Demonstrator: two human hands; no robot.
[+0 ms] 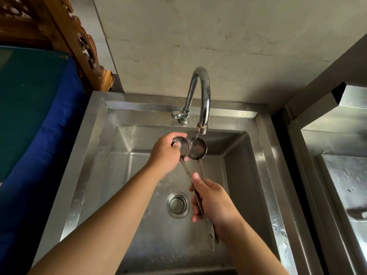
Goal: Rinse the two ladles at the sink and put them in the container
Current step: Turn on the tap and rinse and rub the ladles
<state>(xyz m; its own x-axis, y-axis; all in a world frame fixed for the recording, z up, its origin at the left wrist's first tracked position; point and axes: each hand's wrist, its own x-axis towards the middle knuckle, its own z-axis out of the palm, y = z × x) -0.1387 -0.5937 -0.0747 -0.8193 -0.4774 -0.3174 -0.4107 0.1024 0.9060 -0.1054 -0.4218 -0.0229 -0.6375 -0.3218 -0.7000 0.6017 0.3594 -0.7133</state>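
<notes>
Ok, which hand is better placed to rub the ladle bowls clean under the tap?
Left. The left hand already cups the left ladle bowl beside the tap spout, while the right hand grips both handles lower down.

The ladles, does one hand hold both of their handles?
Yes, the right hand is wrapped around both handles of the ladles, while the left hand touches one bowl under the tap.

The faucet (200, 100) is arching over the sink's (264, 155) back edge, crowding the ladle bowls (190, 147) beneath; the basin around the drain strainer (178, 204) is lying open.
</notes>
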